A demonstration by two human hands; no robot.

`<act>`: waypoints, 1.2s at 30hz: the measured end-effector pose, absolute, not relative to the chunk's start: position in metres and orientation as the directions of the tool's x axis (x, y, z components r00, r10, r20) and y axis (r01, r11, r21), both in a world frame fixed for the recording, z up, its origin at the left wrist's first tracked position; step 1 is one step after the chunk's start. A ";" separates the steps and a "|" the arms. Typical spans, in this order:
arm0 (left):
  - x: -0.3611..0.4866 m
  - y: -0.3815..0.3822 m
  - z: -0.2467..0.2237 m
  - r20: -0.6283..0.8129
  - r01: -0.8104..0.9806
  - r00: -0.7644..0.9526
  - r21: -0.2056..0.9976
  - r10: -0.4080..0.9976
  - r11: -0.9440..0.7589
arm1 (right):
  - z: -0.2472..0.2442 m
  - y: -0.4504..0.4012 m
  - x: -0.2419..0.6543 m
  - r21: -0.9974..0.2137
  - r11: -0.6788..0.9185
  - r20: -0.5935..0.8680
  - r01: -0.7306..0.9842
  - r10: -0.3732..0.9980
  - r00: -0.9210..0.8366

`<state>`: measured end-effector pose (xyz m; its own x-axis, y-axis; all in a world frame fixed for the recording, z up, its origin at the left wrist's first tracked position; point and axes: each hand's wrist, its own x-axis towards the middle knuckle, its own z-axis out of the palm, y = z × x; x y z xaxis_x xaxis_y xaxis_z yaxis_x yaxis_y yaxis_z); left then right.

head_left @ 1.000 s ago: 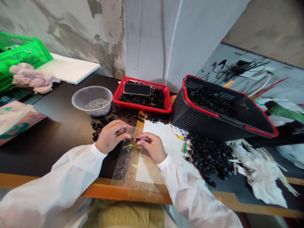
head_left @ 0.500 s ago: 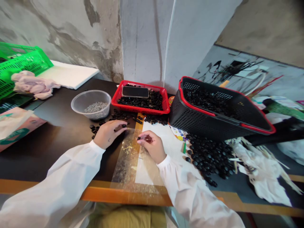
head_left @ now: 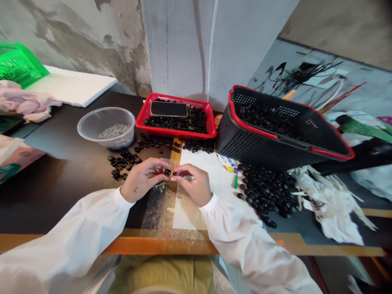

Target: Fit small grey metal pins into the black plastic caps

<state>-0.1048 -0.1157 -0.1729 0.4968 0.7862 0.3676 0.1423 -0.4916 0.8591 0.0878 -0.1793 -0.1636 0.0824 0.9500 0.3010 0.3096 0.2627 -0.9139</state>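
My left hand (head_left: 143, 178) pinches a small round black plastic piece (head_left: 167, 172) between thumb and fingertips. Close on its right, my right hand (head_left: 195, 183) is closed around a tiny dark part (head_left: 174, 173), mostly hidden by the fingers. The two pieces are nearly together; whether they touch I cannot tell. Both hands are over the clear plastic sheet (head_left: 157, 212) and white paper (head_left: 187, 218) at the table's front. Loose black pieces (head_left: 125, 160) lie behind my left hand. More black round pieces (head_left: 269, 190) are heaped to the right.
A clear bowl (head_left: 84, 130) of small grey metal parts stands back left. Beside it, a red basket (head_left: 176, 133) holds black pieces and a phone (head_left: 169, 109). A large black basket (head_left: 260, 149) with red rim stands right. A tissue box (head_left: 26, 157) is far left.
My hands have come together, the left moving right with its black piece away from the loose pile. The view has shifted slightly, so the surroundings appear higher and further left.
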 end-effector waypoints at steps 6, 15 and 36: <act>-0.107 -0.117 -0.170 0.437 0.199 0.522 0.773 0.732 -0.603 | -0.163 -0.180 0.087 -0.879 0.301 0.338 0.369 0.940 0.038; -0.107 -0.116 -0.167 0.556 0.175 0.539 0.660 0.632 -0.731 | -0.166 -0.179 0.086 -0.920 0.259 0.286 0.294 0.957 0.049; -0.102 -0.123 -0.178 0.597 0.007 0.399 0.757 0.696 -0.653 | -0.162 -0.182 0.076 -0.994 0.045 0.035 -0.103 0.994 0.101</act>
